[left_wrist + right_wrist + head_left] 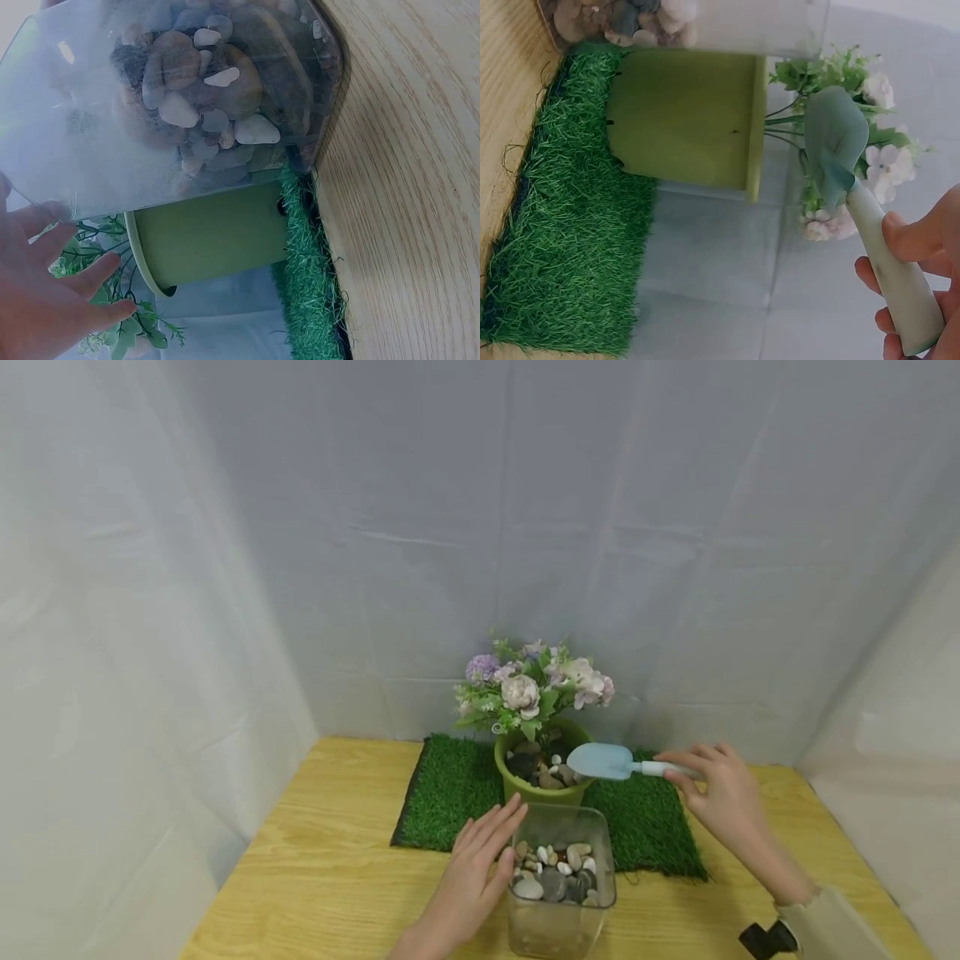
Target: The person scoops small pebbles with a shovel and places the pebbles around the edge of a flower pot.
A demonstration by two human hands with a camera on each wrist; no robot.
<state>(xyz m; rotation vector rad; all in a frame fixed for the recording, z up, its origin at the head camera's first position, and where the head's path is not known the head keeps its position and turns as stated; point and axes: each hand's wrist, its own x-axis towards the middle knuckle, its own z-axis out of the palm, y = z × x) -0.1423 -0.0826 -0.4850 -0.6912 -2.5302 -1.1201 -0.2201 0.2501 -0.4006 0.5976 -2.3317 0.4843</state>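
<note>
My right hand [723, 789] grips the white handle of a light blue garden trowel [602, 762]. In the head view the trowel's blade overlaps the right rim of a green flower pot [543, 795]; the right wrist view shows it above that rim. Pebbles and artificial flowers [521, 692] fill the pot. In front of the pot stands a clear plastic container [558, 931], partly filled with pebbles [553, 883]. My left hand [474, 878] rests at the container's left rim, fingers extended. The left wrist view shows its spread fingers [94, 277] by the container's top edge.
A rectangle of artificial grass [453, 793] lies under the pot on the wooden table [330, 860]. Pale curtains [420, 527] hang behind and at both sides. A black band [768, 939] is on the right wrist by the sleeve [828, 927].
</note>
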